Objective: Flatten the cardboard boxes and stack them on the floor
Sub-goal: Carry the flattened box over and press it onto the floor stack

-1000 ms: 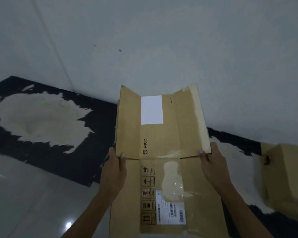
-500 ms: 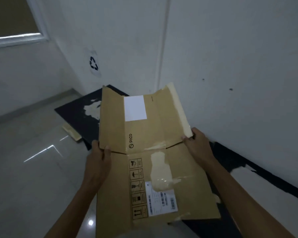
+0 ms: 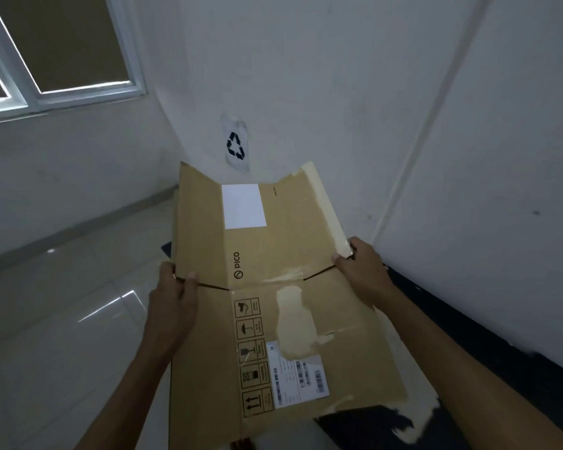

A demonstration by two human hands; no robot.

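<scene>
A flattened brown cardboard box with a PICO logo, a white label, handling symbols and a barcode sticker is held in the air in front of me, its end flaps pointing away. My left hand grips its left edge at the flap crease, thumb on top. On the opposite side, my right hand grips the edge at the same crease, by a strip of old tape. The box hides the floor beneath it.
A glossy tiled floor spreads to the left. White walls meet in a corner bearing a recycling sign. A window is at the upper left. A black mat with peeled patches lies along the right wall.
The view has swung left and up from the black mat toward the corner with the recycling sign and window. Both hands keep the same grip on the box; the intact box at right is out of view.
</scene>
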